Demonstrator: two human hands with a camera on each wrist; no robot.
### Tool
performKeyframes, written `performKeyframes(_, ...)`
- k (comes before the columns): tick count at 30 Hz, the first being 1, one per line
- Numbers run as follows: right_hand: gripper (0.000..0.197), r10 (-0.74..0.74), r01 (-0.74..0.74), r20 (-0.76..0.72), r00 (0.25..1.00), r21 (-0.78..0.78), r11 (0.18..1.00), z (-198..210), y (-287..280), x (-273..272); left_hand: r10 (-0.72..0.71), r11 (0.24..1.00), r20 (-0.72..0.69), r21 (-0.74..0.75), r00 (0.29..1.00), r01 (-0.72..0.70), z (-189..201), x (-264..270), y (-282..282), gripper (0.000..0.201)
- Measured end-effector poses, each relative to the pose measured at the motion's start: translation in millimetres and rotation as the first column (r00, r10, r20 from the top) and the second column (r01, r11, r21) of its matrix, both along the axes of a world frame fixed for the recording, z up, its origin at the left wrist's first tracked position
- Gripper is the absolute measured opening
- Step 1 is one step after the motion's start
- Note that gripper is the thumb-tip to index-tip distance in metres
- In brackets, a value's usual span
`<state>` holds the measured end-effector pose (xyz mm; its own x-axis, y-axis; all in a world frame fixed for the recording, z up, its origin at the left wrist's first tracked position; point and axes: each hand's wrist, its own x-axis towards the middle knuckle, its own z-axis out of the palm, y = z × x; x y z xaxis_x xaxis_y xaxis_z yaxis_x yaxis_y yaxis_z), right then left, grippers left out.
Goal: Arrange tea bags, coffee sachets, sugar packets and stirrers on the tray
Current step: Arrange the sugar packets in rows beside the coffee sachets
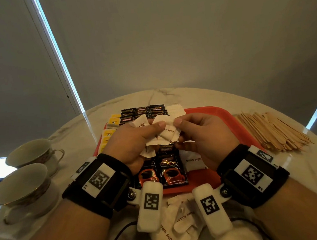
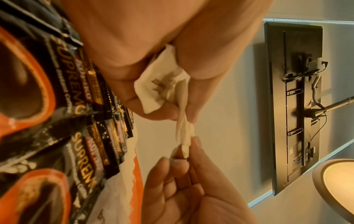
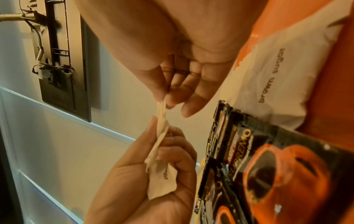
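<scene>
Both hands hover over the red tray [image 1: 222,118]. My left hand [image 1: 149,133] grips a bunch of white brown sugar packets [image 1: 167,132], also seen in the left wrist view as packets [image 2: 159,86]. My right hand [image 1: 181,129] pinches the edge of one of those packets between thumb and fingertips [image 3: 168,103]. On the tray lie black and orange coffee sachets [image 1: 170,169], a far row of more sachets [image 1: 143,111], yellow tea bags [image 1: 109,133] at the left and a single sugar packet [image 1: 193,160] under my right wrist.
A heap of wooden stirrers [image 1: 273,130] lies on the marble table right of the tray. Two cups [image 1: 32,152] stand at the left. Loose sugar packets [image 1: 182,223] sit at the near table edge between my forearms.
</scene>
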<state>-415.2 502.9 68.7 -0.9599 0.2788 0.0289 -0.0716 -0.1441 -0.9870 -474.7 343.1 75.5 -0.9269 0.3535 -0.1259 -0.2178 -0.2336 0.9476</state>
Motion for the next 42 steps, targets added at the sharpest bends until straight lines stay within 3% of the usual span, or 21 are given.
performKeyframes(6,0.019,-0.031,0.031,0.011,0.999,0.037,0.999,-1.2,1.1,2.3,-0.017,0.998,-0.077,-0.07,0.997,0.011,3.6,-0.7,-4.0,0.017)
performKeyframes(12,0.019,0.003,-0.007,0.073,0.997,0.059,0.998,1.6,4.3,2.5,0.064,0.995,-0.088,-0.072,0.994,-0.07,2.5,-1.6,-1.2,0.007)
performKeyframes(14,0.014,0.04,-0.051,0.078,0.996,0.139,0.989,6.5,6.5,3.3,0.058,0.996,-0.089,-0.069,0.994,-0.065,2.1,-0.9,-0.8,0.004)
performKeyframes(18,0.009,0.09,-0.115,0.098,0.991,0.286,0.951,18.3,6.9,2.2,0.019,0.997,-0.093,-0.071,0.995,-0.026,2.2,2.4,-0.3,0.008)
performKeyframes(24,0.006,-0.026,-0.061,0.211,0.977,0.4,0.915,17.2,25.7,4.7,-0.007,1.0,-0.009,-0.025,1.0,0.007,5.3,-0.6,-4.3,0.036)
performKeyframes(27,0.009,-0.027,-0.106,0.333,0.943,0.374,0.921,11.7,35.8,16.6,0.031,1.0,-0.004,-0.002,1.0,-0.031,6.3,-3.1,-4.5,0.035)
performKeyframes(33,0.01,-0.056,-0.234,0.53,0.846,0.465,0.854,12.0,40.7,34.3,0.035,0.999,0.005,0.017,0.999,-0.035,9.2,-2.0,-3.4,0.032)
performKeyframes(42,0.013,-0.139,-0.221,0.493,0.859,0.601,0.768,13.9,37.0,30.6,0.029,1.0,0.035,0.01,0.999,-0.029,9.8,-1.0,-4.4,0.031)
